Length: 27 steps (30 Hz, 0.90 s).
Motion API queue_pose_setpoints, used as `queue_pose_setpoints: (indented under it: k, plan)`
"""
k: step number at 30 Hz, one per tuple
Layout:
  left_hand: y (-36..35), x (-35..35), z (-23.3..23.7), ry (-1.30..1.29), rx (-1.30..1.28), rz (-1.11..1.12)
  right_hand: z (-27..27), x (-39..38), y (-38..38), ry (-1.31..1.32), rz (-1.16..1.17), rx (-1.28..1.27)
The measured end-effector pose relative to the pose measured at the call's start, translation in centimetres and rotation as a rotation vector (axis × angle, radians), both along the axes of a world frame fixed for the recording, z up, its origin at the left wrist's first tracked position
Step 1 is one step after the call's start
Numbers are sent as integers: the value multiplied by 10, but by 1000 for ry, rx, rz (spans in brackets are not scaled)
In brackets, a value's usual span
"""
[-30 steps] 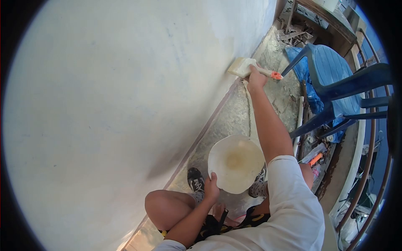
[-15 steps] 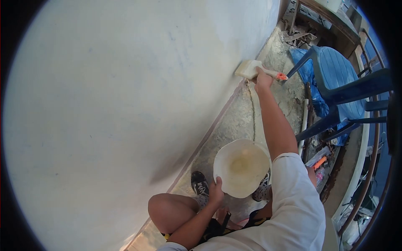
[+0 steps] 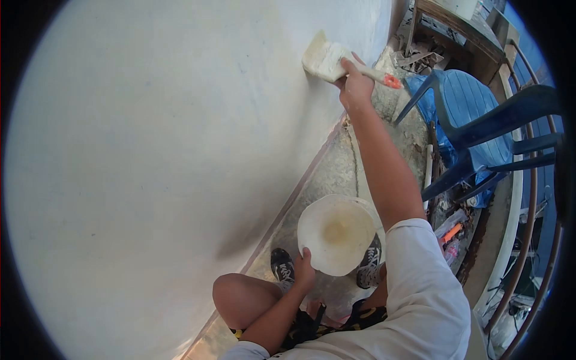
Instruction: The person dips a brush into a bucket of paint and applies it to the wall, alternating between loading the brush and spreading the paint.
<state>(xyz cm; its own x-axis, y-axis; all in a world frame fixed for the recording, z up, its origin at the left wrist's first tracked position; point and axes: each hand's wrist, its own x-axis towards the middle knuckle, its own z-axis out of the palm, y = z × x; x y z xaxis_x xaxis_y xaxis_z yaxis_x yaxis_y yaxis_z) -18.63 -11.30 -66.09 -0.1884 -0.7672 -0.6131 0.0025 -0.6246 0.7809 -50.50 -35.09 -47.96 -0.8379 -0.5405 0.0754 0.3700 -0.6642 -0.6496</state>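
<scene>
While the right hand (image 3: 357, 90) closes around the brush (image 3: 329, 63), its wide head at the wall (image 3: 150, 150), the left hand (image 3: 304, 273) pinches the rim of the bowl (image 3: 336, 234) above the floor (image 3: 327, 174), near the shoes (image 3: 281, 264). The step appears to be brushing the wall; a further stroke would call for even pressure and a level bowl.

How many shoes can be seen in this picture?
2. One shoe is left of the bowl, nearer the wall; the other shoe is at the bowl's lower right, partly hidden by it.
</scene>
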Motion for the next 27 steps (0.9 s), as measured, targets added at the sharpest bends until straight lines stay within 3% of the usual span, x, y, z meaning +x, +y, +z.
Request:
queue_pose_setpoints:
  k: [3, 4, 7, 9, 11, 14, 16, 18, 21, 23, 25, 26, 27]
  plan:
    - [-2, 3, 4, 24, 8, 39, -87, -1, 16, -78, -82, 190]
    - [-1, 3, -1, 34, -6, 63, -87, 0, 20, -80, -123, 200]
    - [1, 0, -8, 71, -41, 84, -33, 12, 5, -61, -62, 286]
    - [0, 3, -7, 96, -49, 82, 23, 15, -17, 35, -139, 212]
    - [1, 4, -5, 63, -24, -1, 73, 12, 3, 33, 11, -31]
    - [1, -2, 10, 111, -26, 19, 82, -6, 25, 81, -2, -231]
    - [1, -2, 5, 108, -61, 55, 45, -9, 26, 75, -154, -64]
    - [1, 2, 2, 105, -98, 78, -15, -6, 17, 52, -164, 223]
    - [-4, -3, 4, 110, -71, 61, -3, 17, -15, 126, -151, 235]
    - [-1, 1, 6, 67, -131, 26, 67, 31, -9, 106, -128, 217]
    - [0, 0, 11, 92, -97, 44, 105, 22, 5, 69, -26, -5]
    - [-1, -3, 12, 137, -87, 70, 117, 19, 11, 71, -25, 3]
    - [-2, -4, 13, 143, -83, 73, 127, 12, 15, 62, 32, -192]
